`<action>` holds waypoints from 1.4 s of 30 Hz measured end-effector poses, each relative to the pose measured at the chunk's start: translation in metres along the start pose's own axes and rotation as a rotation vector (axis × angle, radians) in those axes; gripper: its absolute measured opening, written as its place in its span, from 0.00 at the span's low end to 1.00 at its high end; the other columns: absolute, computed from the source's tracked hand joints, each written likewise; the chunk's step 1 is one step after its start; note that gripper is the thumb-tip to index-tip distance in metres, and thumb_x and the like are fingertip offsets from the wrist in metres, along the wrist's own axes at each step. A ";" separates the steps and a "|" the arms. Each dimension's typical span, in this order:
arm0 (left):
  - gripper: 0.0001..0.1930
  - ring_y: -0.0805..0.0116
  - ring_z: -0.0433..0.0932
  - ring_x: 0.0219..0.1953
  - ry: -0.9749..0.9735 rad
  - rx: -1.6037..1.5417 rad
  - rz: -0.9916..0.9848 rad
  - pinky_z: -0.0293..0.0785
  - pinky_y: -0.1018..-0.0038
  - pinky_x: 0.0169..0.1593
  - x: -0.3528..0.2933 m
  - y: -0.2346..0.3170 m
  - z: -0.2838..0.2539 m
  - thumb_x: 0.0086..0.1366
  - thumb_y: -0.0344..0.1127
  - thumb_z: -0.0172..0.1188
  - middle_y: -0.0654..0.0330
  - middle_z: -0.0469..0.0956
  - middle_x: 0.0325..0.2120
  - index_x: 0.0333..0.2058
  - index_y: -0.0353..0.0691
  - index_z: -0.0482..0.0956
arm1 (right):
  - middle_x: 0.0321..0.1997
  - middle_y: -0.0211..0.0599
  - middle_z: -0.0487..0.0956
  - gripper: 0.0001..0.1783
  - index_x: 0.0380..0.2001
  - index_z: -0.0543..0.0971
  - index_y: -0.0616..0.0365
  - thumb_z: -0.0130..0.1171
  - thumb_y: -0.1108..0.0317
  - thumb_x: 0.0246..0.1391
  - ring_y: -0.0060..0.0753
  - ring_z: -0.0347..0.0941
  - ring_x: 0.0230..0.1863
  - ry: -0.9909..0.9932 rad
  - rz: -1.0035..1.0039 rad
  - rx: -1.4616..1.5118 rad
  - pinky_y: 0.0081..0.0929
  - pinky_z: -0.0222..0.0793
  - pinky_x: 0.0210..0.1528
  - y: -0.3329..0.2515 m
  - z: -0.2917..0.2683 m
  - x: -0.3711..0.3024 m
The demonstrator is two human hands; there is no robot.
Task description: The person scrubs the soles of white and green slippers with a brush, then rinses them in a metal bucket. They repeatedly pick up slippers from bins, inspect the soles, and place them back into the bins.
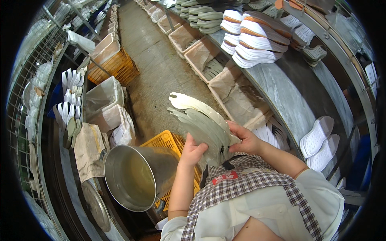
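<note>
Between my two hands I hold a fanned stack of shoe soles, grey-green ones with a cream-white one on the far side. My left hand grips the near left edge of the stack, thumb on top. My right hand closes round its right edge, fingers partly hidden by the soles. Left of my forearm is a large metal pot with yellowish liquid in it. A yellow plastic crate stands behind and below the pot.
On the right bench rest stacks of white and brown soles and a pair of white soles. Cloth-lined baskets line the aisle. More soles and a round metal lid are on the left.
</note>
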State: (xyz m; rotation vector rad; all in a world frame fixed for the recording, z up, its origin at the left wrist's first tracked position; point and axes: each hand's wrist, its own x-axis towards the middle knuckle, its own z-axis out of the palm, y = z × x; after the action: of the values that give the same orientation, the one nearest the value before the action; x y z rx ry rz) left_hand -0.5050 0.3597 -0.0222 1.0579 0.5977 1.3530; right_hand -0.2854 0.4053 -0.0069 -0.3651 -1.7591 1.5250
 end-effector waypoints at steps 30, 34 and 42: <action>0.23 0.69 0.69 0.51 -0.142 0.430 -0.620 0.66 0.73 0.54 0.052 -0.080 0.046 0.64 0.30 0.57 0.57 0.71 0.49 0.56 0.36 0.62 | 0.43 0.39 0.76 0.19 0.42 0.76 0.56 0.60 0.58 0.48 0.36 0.71 0.45 1.752 0.291 -0.195 0.34 0.66 0.48 -0.031 -0.332 -0.170; 0.23 0.68 0.71 0.50 -0.131 0.534 -0.655 0.67 0.72 0.53 0.051 -0.077 0.041 0.64 0.35 0.56 0.55 0.71 0.49 0.56 0.35 0.64 | 0.41 0.39 0.77 0.15 0.39 0.78 0.53 0.58 0.59 0.50 0.37 0.72 0.43 1.714 0.104 0.026 0.34 0.68 0.47 -0.038 -0.463 -0.164; 0.25 0.65 0.73 0.49 0.160 0.626 -0.765 0.69 0.70 0.51 0.020 -0.084 0.031 0.64 0.39 0.58 0.53 0.73 0.49 0.55 0.32 0.64 | 0.39 0.39 0.77 0.13 0.40 0.77 0.54 0.55 0.61 0.53 0.35 0.73 0.39 1.764 0.038 0.281 0.31 0.70 0.42 0.010 -0.628 -0.147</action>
State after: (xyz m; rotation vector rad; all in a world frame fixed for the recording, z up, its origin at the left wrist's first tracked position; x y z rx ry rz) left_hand -0.4345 0.3801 -0.0773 1.0377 1.4373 0.5734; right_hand 0.2489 0.7611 -0.0733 -1.1125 -0.1348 0.7686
